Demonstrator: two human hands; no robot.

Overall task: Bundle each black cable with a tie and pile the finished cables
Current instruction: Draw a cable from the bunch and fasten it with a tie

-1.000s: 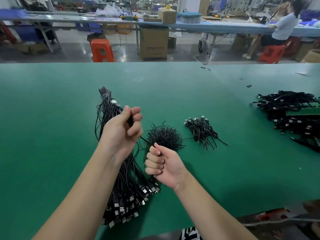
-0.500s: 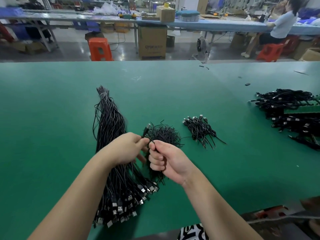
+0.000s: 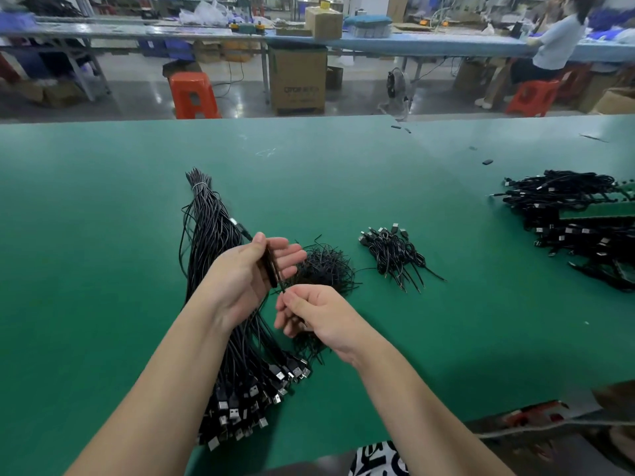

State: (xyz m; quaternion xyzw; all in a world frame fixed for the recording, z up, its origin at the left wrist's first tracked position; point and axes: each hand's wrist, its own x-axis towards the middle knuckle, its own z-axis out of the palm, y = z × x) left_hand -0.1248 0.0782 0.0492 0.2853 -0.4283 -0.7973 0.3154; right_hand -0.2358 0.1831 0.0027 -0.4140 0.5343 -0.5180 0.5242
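Note:
A long sheaf of loose black cables lies on the green table, USB plugs toward me. My left hand hovers over it, thumb pinning a folded black cable against the palm, fingers spread. My right hand is just right of it, fingertips pinched on that cable's lower end. Behind the hands lies a tangle of black wire ties. A small pile of tied cables lies further right.
A large heap of black cables with a green strip across it sits at the right edge. Small black scraps dot the far table. Beyond it are an orange stool, cardboard boxes and a seated person at another bench.
My left hand has opened its fingers and turned palm up with the folded cable in it. My right hand has dropped slightly, pinching the cable's end.

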